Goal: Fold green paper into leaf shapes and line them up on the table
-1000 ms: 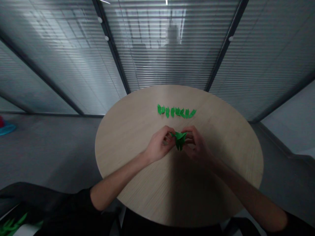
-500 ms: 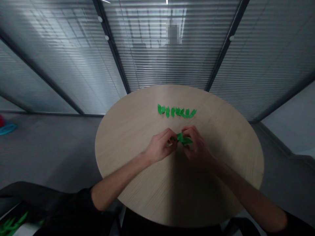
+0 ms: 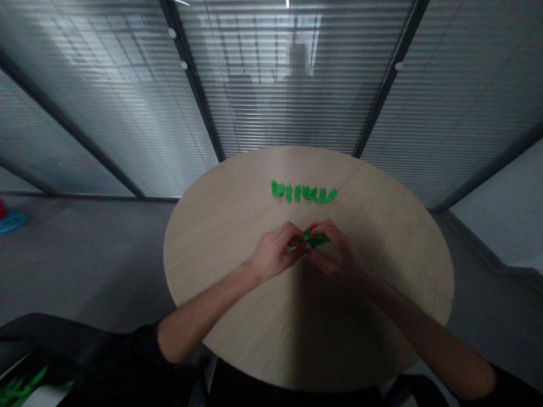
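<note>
Left hand (image 3: 275,251), right hand (image 3: 341,253), both pinching green piece (image 3: 318,241), apparently paper

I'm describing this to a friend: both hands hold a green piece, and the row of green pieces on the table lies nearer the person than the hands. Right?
Not quite: in the head view, the row of green pieces lies beyond the left hand and right hand, which do hold a green piece.

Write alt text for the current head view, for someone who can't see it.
A person's left hand and right hand hold a small green piece over a round wood-grained table. Beyond them lies a row of green pieces; blinds hang behind.
</note>
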Available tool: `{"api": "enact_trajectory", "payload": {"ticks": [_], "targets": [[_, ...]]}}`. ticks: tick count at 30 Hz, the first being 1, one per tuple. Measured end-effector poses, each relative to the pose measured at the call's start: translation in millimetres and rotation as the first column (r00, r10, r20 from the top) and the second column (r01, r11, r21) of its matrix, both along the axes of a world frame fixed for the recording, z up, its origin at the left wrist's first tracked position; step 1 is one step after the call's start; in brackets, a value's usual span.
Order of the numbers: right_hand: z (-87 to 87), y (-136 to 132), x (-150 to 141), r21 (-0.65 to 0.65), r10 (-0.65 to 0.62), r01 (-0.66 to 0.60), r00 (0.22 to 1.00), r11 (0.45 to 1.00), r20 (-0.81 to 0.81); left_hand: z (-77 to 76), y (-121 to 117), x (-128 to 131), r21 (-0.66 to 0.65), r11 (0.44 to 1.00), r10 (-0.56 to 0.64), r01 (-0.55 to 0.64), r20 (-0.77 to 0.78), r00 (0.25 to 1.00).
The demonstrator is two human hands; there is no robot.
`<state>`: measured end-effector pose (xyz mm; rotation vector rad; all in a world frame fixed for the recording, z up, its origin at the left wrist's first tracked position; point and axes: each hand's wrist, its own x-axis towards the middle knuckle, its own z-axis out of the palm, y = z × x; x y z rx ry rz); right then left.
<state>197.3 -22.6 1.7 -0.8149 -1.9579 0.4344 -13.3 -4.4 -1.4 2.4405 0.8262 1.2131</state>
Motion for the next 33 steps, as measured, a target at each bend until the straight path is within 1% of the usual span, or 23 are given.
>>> {"api": "enact_trajectory", "payload": {"ticks": [3, 6, 8, 11, 14, 16, 21, 25, 29, 33], "targets": [[-3.8, 1, -2, -0.030, -0.072, 0.071, 0.997, 0.997, -0.013, -0.4, 0, 0, 0.010, 1.000, 0.014, -0.014, 0.012, 1.000], [-6.6, 3, -2, -0.022, -0.127, 0.126, 0.992, 0.992, -0.017, -0.9, -1, 1, -0.021, 1.000, -0.012, 0.012, 0.038, 0.999], [-6.7, 4, -1, 0.010, -0.120, 0.120, 0.992, 0.993, -0.034, -0.2, -1, 1, -0.052, 0.998, -0.021, 0.024, 0.065, 0.998], [-4.8, 5, 2, 0.066, -0.089, 0.094, 0.993, 0.993, -0.076, 2.9, 0, 1, -0.088, 0.996, 0.003, 0.006, 0.099, 0.995], [-2.3, 5, 3, 0.102, -0.105, 0.118, 0.986, 0.988, -0.128, 6.2, 1, 0, -0.163, 0.987, 0.021, -0.001, 0.124, 0.992], [-0.8, 5, 4, 0.111, -0.114, 0.129, 0.984, 0.985, -0.135, 7.4, 1, -1, -0.197, 0.980, 0.019, 0.011, 0.150, 0.989], [0.6, 4, 4, 0.115, -0.051, 0.059, 0.996, 0.992, -0.070, 6.4, 1, -2, -0.194, 0.979, -0.030, 0.064, 0.174, 0.984], [-0.6, 3, 4, 0.126, -0.062, 0.075, 0.993, 0.989, -0.101, 7.1, 1, 0, -0.254, 0.960, -0.059, 0.117, 0.227, 0.972], [1.4, 1, 3, 0.083, -0.093, 0.104, 0.987, 0.991, -0.130, 10.4, 1, 1, -0.320, 0.943, -0.019, 0.094, 0.231, 0.973], [4.8, 0, 2, 0.057, -0.113, 0.122, 0.982, 0.991, -0.149, 10.8, 1, 3, -0.402, 0.912, 0.039, 0.083, 0.286, 0.958]]}}
